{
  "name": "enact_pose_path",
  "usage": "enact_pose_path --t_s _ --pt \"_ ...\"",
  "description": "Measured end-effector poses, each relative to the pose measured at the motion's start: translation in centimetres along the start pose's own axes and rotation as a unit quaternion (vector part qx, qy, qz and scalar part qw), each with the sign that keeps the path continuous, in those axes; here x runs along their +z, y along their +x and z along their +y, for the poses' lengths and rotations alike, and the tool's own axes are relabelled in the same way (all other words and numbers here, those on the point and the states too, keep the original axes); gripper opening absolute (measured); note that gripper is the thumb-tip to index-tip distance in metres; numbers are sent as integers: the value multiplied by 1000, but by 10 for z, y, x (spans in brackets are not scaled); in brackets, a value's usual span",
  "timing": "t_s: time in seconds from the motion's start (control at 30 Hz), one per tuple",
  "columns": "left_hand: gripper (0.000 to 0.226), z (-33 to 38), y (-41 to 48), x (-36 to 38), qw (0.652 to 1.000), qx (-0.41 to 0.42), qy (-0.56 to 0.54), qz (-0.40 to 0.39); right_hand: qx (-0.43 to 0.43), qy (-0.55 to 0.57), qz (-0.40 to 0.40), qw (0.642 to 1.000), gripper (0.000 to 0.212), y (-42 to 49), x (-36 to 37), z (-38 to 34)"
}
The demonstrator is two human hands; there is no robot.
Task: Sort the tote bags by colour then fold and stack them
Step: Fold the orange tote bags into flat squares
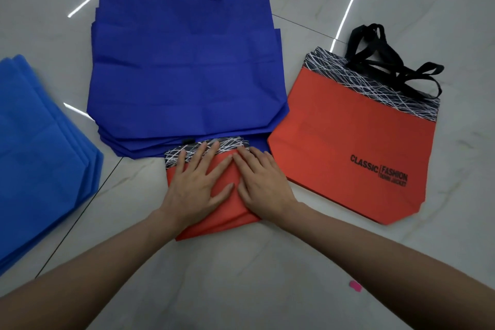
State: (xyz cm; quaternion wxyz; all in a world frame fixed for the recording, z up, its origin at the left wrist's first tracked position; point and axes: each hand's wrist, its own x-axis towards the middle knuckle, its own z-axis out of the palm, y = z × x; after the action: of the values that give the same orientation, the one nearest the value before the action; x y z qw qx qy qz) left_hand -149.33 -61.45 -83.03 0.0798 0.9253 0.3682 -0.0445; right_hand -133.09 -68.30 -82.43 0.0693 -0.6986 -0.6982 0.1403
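Observation:
A folded orange tote bag point(211, 222) with a black-and-white scribble band lies on the floor in front of me. My left hand point(197, 182) and my right hand point(263, 182) press flat on it side by side, fingers straight. To the right lies an unfolded pile of orange tote bags point(348, 142) with black handles and "CLASSIC FASHION" print. Behind the folded bag, a pile of dark blue tote bags point(182, 67) lies flat with handles pointing away. A pile of light blue bags point(40, 158) lies at the left edge.
The floor is glossy pale marble tile point(267, 276) with dark grout lines and light reflections. A small pink scrap point(355, 286) lies near my right forearm.

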Motion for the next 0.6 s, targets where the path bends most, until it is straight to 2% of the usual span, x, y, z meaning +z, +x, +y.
enact_pose_path --t_s 0.1,0.17,0.27,0.33,0.47,0.6 --pt "62 3 4 -3 1000 -6 7 10 -4 5 15 1000 52 3 -2 5" --pt "61 7 7 -11 999 -6 13 34 2 27 56 998 49 -5 -6 12" --pt "58 22 14 -25 997 7 -1 72 49 42 121 991 46 -27 -13 34" --pt "57 38 22 -32 996 44 -22 74 92 22 134 987 48 -47 -13 55" --pt "56 71 40 -29 992 120 -14 43 142 -36 69 987 65 -90 -12 105" --pt "58 92 57 -28 987 160 12 2 154 -19 2 988 76 -109 -17 137"
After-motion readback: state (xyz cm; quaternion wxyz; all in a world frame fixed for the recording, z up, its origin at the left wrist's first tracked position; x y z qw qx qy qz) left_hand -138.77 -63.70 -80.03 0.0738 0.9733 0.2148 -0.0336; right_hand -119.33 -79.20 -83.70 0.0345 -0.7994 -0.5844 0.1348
